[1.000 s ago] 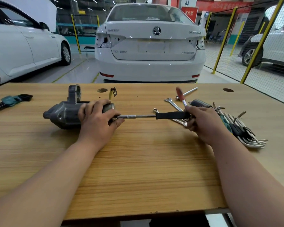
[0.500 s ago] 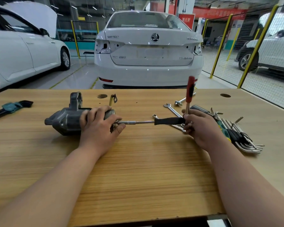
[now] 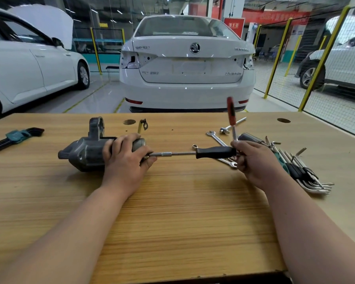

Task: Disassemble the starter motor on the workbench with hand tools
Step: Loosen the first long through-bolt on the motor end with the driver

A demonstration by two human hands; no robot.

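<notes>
Head view, item 1: grey cast-metal starter motor (image 3: 86, 152), lying on its side on the pale wood-grain workbench (image 3: 172, 212), mounting lug upward. Item 2: left hand (image 3: 125, 158), fingers curled over the motor's round right-hand end, thumb tucked under the tool shaft where it meets the housing. Item 3: long chrome-shafted, black-handled socket driver (image 3: 213, 152), level, running from the motor's right end outward; the tip is hidden by the left hand, so its seating cannot be told. Item 4: right hand (image 3: 254, 162), right of the motor, fingers wrapped round the driver's butt end. Item 5: red-handled steel bar (image 3: 231, 109) standing up from that grip; whether it is joined to the driver cannot be told. Item 6: loose chrome spanners (image 3: 215, 137), right of the motor, under and behind the driver handle. Item 7: fan of black and silver hex keys (image 3: 307, 175), further right. Item 8: teal-clipped hex key set (image 3: 16, 136), far left of the motor. Hazards, as judged: the round housing may roll under torque, since only one hand steadies it; a tilted shaft could slip off and round the fastener; the thumb sits close to that joint and could be pinched; the swinging red bar may strike the spanners; a freed bolt could roll off
</notes>
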